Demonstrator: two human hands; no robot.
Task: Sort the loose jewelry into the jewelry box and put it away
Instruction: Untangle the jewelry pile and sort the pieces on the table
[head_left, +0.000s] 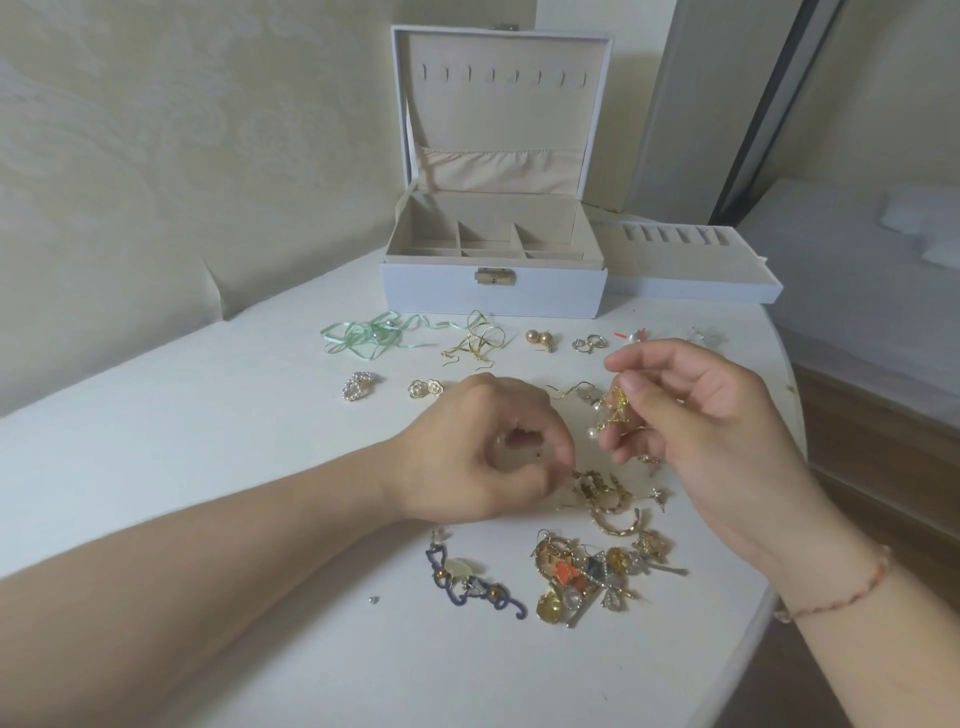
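A: Progress check. The box (493, 291) sits top centre on the table (208, 441), lid up. Compartments I can see hold nothing. Its tray (696, 283) is out, just right of it, also bare as far as I can tell.

B: So nothing is stowed yet?

A: None that shows. Pairing looks underway, though: ribbon (363, 338), gold hooks (475, 343), pearl studs (540, 339), a silver pair (589, 343) laid in a row below the box; pearl clip (358, 387) and flower studs (426, 387) lower left of that.

B: Hands?

A: Right hand (696, 415), centre right, pinches a gold pearl-drop earring (615, 410) off the table. Left hand (483, 452), mid-frame, fingers curled, pinching at a gold piece (597, 486) atop the pile.

B: What's left?

A: Most of it. A tangled heap (592, 577) lower centre, a dark chain (467, 579) beside it, then loading the box, refitting the tray, closing it, storing it.
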